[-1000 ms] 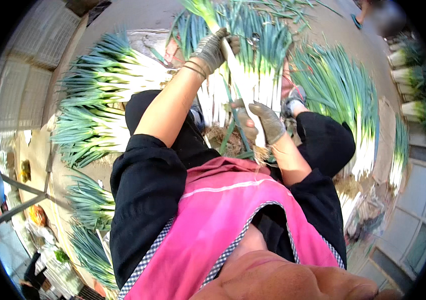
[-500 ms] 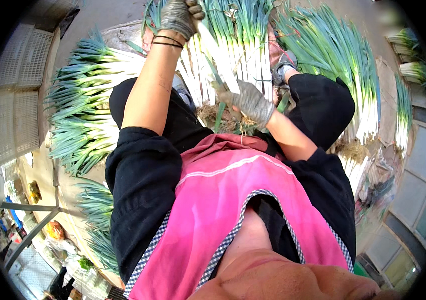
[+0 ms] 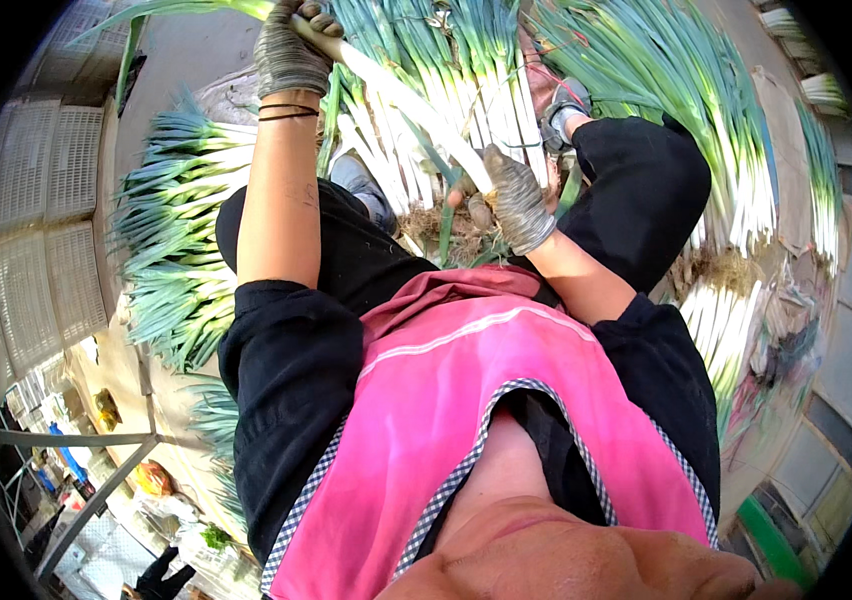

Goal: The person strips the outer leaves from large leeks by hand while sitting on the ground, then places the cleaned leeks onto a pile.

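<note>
My left hand, in a grey work glove, is closed around the upper shaft of a long green onion. Its green leaves stretch away to the upper left, and its white shaft slants down to the right. My right hand, gloved too, is at the lower white end, with its fingers and thumb around it. Beneath the shaft, between my feet, lies a bundle of green onions with white stems toward me. Brown roots and scraps are heaped under my right hand.
Green onion piles lie to the left and right, with another white-stemmed bundle beside my right knee. Pale plastic crates stand at far left, a metal frame below them. Window-like panels line the right edge.
My left hand has moved left and slightly down with the green onion, bringing its leaves into view at upper left. My right hand has shifted slightly right at the white end. The view has shifted a little.
</note>
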{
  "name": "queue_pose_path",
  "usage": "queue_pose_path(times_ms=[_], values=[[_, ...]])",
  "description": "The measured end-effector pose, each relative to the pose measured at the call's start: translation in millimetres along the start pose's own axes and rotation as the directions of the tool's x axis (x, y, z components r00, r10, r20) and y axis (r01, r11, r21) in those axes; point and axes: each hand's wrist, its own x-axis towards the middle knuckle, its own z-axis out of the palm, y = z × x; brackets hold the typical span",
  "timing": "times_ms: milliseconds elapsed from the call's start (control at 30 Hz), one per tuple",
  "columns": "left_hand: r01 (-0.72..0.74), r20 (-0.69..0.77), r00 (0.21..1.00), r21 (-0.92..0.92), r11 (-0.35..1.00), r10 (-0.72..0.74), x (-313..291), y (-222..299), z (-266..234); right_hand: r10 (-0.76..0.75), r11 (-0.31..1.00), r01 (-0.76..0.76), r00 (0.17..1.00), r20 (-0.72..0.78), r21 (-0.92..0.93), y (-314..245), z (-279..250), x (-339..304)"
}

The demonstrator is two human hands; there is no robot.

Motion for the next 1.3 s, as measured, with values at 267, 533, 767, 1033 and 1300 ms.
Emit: queue_pose_path(times_ms=[267,533,767,1033,1300], values=[[-0.192,-0.291,0.909,0.340,0.921,0.297,-23.5,-0.2,7.0,0.078,0.122,-0.020,0.997,-0.010,-0.992,30.8,-52.8,24.1],[-0.034,-0.417,0.889,0.352,0.935,0.190,-21.3,-33.8,4.9,-0.158,0.792,0.158,0.986,0.053,-0.590,-10.5,-6.5,18.4],[0.151,-0.358,0.934,0.416,0.897,0.009,-7.3,-31.9,-25.6,0.073,0.622,0.082,0.984,0.162,-0.779,2.3,-0.5,-4.4],[-0.195,0.275,0.961,0.621,0.759,0.022,-93.3,-105.5,122.4,-0.420,0.737,0.289,0.904,-0.079,-0.611,-28.1,-22.1,-43.3],[-0.196,0.470,0.838,0.734,0.650,-0.279,-80.1,-114.8,105.5,-0.238,0.923,0.298,0.939,-0.248,0.243,-133.4,-201.3,-67.6]])
